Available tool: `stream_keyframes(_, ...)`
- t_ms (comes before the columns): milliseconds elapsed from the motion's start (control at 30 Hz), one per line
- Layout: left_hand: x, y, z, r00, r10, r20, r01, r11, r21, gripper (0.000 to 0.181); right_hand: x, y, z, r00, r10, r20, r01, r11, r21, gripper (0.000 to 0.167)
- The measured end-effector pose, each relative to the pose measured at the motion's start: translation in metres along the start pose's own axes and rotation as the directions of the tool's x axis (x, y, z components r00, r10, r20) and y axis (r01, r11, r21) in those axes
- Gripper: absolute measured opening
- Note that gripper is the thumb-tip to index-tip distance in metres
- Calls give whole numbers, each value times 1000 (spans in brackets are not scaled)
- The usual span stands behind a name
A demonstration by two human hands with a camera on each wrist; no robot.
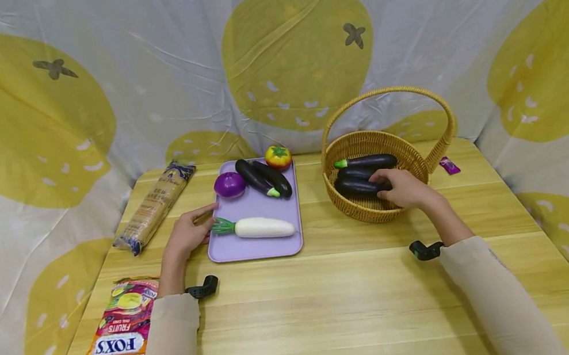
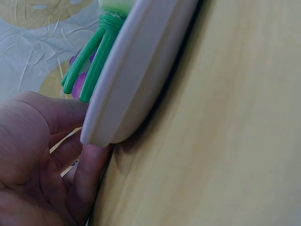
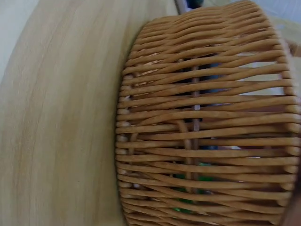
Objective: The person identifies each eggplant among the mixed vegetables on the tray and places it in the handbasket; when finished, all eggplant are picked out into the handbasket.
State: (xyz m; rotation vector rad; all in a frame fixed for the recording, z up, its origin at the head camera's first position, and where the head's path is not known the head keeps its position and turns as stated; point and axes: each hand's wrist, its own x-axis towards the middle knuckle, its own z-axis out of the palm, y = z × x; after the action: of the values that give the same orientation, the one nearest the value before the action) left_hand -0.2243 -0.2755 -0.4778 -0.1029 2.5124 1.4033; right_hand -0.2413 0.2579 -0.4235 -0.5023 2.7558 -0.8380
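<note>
My left hand [image 1: 188,234] pinches the left edge of a lilac tray [image 1: 261,206], thumb above and fingers below the rim in the left wrist view. Close to that thumb are the green leaves of a white radish [image 1: 264,227] lying across the tray. Behind it sit a purple onion [image 1: 230,185], two eggplants [image 1: 249,176] and a red-and-yellow tomato-like fruit [image 1: 278,158]. Inside a wicker basket [image 1: 366,214], my right hand [image 1: 405,188] grips the right end of the front eggplant [image 1: 355,187]. Two more eggplants [image 1: 373,161] lie behind. The basket wall hides most of this in the right wrist view.
The basket's tall handle [image 1: 385,91] arches over it. A small purple packet [image 1: 450,165] lies right of the basket. On the left are a long pack of noodles [image 1: 155,209] and a Fox's candy bag [image 1: 122,322]. A printed cloth hangs behind the wooden table [image 1: 330,311].
</note>
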Motion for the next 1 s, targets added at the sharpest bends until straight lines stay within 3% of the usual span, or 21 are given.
stream_keyframes(333, 0, -1, 1, 1000, -12, 4, 12, 1000, -12, 45, 9, 3, 4, 997, 66, -34, -65, 998, 18, 37)
stream_keyframes(1000, 1, -1, 0, 1000, 10, -12, -10, 1000, -2, 45, 0, -7, 2, 977, 59, -206, -34, 992, 124, 42)
